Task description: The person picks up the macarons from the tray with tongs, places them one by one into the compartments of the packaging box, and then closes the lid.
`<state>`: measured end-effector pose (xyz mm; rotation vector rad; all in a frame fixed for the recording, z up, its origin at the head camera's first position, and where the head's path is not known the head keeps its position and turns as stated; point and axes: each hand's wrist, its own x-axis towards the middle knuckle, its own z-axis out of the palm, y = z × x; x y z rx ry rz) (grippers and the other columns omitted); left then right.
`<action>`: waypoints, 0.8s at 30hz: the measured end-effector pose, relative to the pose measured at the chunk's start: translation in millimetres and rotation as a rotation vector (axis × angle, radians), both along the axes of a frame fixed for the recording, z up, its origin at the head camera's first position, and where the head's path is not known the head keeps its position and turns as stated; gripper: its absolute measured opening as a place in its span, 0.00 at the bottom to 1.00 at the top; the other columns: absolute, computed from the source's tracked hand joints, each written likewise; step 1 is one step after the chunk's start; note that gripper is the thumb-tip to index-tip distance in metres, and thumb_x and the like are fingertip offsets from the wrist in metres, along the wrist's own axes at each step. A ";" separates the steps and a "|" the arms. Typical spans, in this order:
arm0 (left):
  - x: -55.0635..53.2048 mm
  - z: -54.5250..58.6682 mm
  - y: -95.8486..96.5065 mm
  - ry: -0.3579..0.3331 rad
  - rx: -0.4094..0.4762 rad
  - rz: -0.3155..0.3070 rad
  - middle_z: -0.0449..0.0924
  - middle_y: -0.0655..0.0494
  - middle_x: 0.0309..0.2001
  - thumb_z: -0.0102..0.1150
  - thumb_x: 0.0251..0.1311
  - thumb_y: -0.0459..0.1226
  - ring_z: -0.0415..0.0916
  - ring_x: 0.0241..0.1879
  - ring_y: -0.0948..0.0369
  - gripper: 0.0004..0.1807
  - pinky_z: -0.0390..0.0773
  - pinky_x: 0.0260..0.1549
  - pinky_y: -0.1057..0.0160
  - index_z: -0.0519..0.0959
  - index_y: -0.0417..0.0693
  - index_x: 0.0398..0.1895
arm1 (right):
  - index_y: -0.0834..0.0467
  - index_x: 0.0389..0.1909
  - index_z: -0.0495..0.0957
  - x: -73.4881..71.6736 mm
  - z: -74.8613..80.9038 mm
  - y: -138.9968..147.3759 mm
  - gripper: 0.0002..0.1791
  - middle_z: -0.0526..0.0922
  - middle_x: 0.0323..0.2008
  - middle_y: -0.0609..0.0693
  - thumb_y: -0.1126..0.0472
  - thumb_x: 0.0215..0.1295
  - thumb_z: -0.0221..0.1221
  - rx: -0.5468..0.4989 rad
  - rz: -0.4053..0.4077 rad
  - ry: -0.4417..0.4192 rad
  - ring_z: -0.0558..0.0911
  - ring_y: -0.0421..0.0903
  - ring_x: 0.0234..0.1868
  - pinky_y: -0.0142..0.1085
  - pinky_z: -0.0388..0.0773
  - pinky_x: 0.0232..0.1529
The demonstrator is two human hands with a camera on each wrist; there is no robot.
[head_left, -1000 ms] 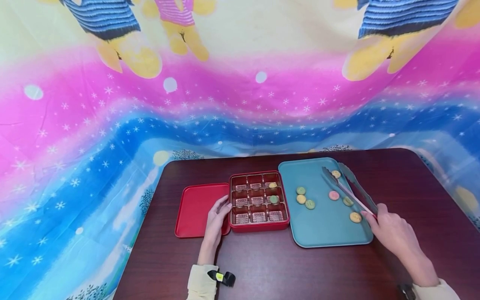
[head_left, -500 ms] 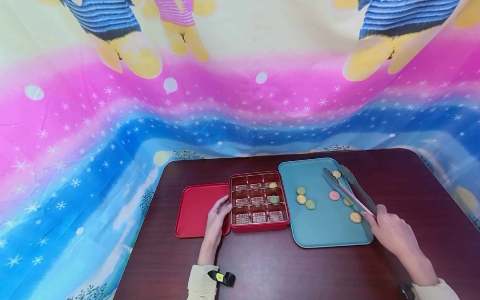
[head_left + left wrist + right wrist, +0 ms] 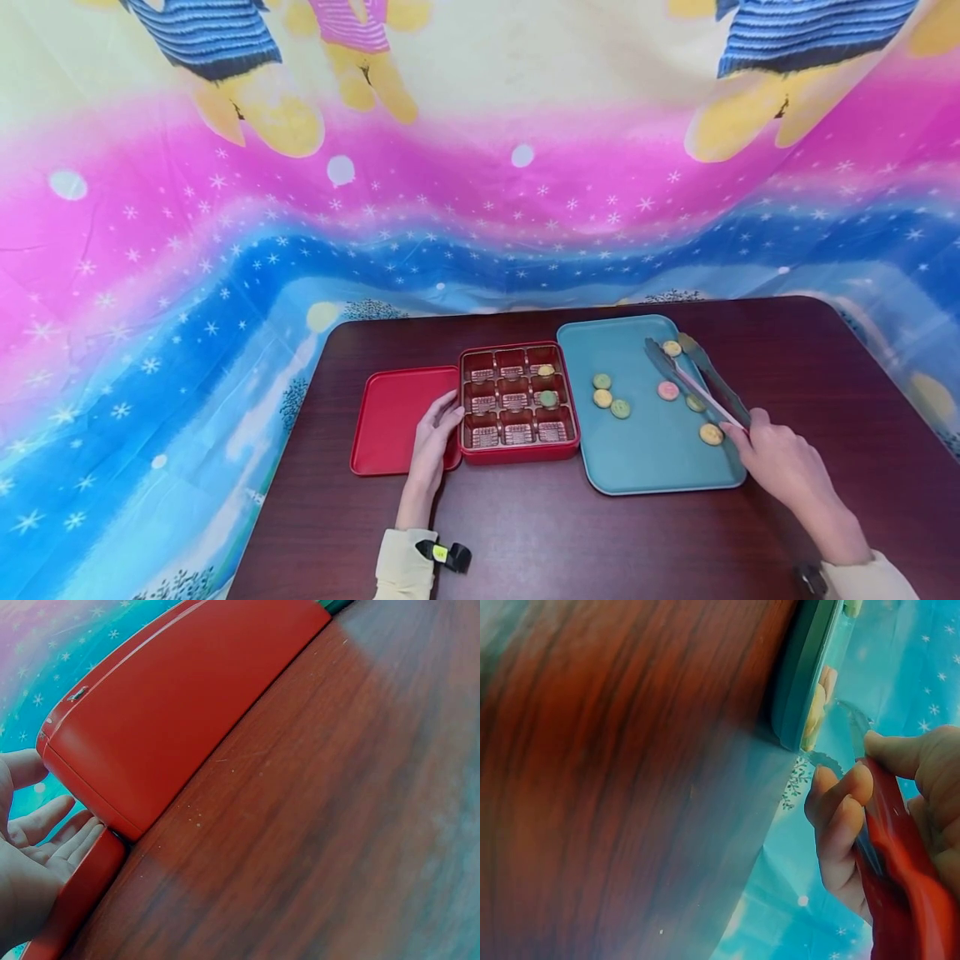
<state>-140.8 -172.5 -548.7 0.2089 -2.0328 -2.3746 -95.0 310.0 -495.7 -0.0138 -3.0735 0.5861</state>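
My right hand (image 3: 787,462) grips a pair of tongs (image 3: 717,382) by its red handles (image 3: 900,862). The tong arms stand apart over the teal tray (image 3: 645,467), with a small yellow cookie (image 3: 672,348) between their tips; contact cannot be made out. A pink cookie (image 3: 668,391), a green cookie (image 3: 696,403) and another yellow cookie (image 3: 711,434) lie nearer the hand. My left hand (image 3: 430,437) rests with loose fingers against the left side of a red box (image 3: 517,454). Inside its compartments, a yellow cookie (image 3: 546,371) sits back right and a green one (image 3: 548,398) middle right.
A red lid (image 3: 390,421) lies left of the box, partly under my left hand. On the tray's left half, two green cookies and a yellow cookie (image 3: 602,399) sit close together. The dark wooden table (image 3: 525,533) ends at a patterned cloth backdrop (image 3: 480,208).
The right tong arm has swung slightly inward, so the gap around the far yellow cookie is narrower. My right hand has shifted a little left. My left hand and the box stay put.
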 end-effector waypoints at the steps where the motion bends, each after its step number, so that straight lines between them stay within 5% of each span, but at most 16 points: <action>1: -0.1 -0.1 0.2 -0.001 -0.001 0.001 0.72 0.39 0.70 0.61 0.72 0.36 0.67 0.71 0.47 0.28 0.70 0.65 0.61 0.71 0.37 0.72 | 0.68 0.32 0.62 -0.3 0.1 -0.3 0.22 0.63 0.16 0.53 0.56 0.77 0.58 -0.002 0.002 -0.001 0.67 0.49 0.15 0.42 0.64 0.17; 10: -1.2 -1.3 -0.2 0.004 0.017 0.000 0.71 0.38 0.70 0.60 0.71 0.35 0.69 0.70 0.48 0.28 0.71 0.61 0.66 0.71 0.35 0.72 | 0.71 0.37 0.64 -2.7 1.7 -2.9 0.24 0.62 0.17 0.52 0.53 0.76 0.59 0.020 0.026 -0.019 0.66 0.48 0.15 0.41 0.63 0.17; 18: -0.8 -1.6 0.0 0.004 -0.006 -0.002 0.71 0.38 0.70 0.61 0.72 0.37 0.68 0.71 0.47 0.28 0.70 0.66 0.59 0.70 0.36 0.72 | 0.71 0.36 0.64 -0.4 -0.1 -2.8 0.22 0.63 0.16 0.52 0.55 0.77 0.58 0.031 0.014 0.003 0.66 0.49 0.15 0.42 0.63 0.16; 24: -1.1 -1.3 0.7 -0.002 0.019 0.009 0.72 0.38 0.69 0.61 0.71 0.35 0.71 0.68 0.49 0.27 0.73 0.61 0.65 0.71 0.36 0.71 | 0.72 0.37 0.66 1.5 -2.4 -2.7 0.20 0.63 0.16 0.52 0.57 0.76 0.59 0.031 0.021 0.038 0.66 0.49 0.15 0.43 0.63 0.16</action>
